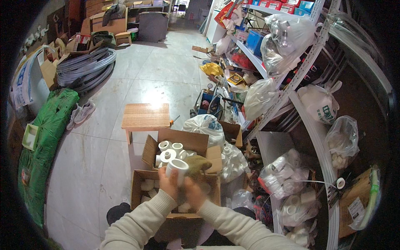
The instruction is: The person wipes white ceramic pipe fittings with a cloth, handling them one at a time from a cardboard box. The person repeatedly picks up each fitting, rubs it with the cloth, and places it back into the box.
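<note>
My left hand is closed around a white plastic pipe fitting, its round open end tilted up. Close beside it, my right hand is blurred by motion, its fingers curled at the lower edge of an olive-brown cloth that sits against the fitting. Both hands are above an open cardboard box with white pieces in it. Just beyond stands a second open box, where several white pipe fittings are piled. The cloth and my arms hide part of both boxes.
A small wooden stool stands beyond the boxes. White plastic bags lie to their right, beside metal shelving hung with bagged fittings. On the left are a green wrapped bundle, shoes and coiled grey hose.
</note>
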`<state>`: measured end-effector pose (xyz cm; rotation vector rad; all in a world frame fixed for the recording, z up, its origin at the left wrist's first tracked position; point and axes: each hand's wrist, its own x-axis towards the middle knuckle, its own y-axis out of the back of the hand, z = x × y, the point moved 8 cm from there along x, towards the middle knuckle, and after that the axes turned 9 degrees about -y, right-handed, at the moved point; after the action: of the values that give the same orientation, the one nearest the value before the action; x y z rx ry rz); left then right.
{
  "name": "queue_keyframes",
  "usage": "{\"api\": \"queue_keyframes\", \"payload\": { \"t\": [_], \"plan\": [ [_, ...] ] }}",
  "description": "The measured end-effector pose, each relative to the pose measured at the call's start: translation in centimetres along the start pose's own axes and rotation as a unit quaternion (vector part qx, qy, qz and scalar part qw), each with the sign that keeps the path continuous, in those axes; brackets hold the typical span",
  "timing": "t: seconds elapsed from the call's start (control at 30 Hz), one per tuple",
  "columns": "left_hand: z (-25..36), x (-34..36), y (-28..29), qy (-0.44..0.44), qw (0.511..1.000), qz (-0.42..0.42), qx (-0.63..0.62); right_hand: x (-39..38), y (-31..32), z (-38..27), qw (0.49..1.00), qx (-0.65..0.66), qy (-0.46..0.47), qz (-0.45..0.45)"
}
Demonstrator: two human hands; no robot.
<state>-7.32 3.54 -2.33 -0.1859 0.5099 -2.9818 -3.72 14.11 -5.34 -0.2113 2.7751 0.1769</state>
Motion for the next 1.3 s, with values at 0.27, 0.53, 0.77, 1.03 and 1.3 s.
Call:
{"api": "queue_keyframes", "payload": {
  "t": [0.27,0.53,0.77,1.03,1.3],
  "plan": [
    [-0.5,0.2,1.3,0.022,0.998,0.006,0.062,-0.6,-1.4,0.0,0.989,0.136,0.047,0.036],
    [2.3,0.6,0.0,-0.123,0.979,-0.097,0.129,-0.3,0.0,-4.3,0.933,0.351,-0.027,-0.081],
    [4.4,0.6,-0.8,-0.156,0.982,-0.099,0.038,-0.7,-0.7,-5.6,0.843,0.499,-0.153,-0.128],
    [3.6,2.2,1.0,-0.071,0.997,-0.031,-0.026,1.1,-0.3,-1.2,0.841,0.485,-0.128,-0.202],
    [5.5,-0.4,-0.5,-0.169,0.972,-0.147,0.071,2.1,-2.2,-2.2,0.923,0.278,-0.074,-0.256]
  ]
}}
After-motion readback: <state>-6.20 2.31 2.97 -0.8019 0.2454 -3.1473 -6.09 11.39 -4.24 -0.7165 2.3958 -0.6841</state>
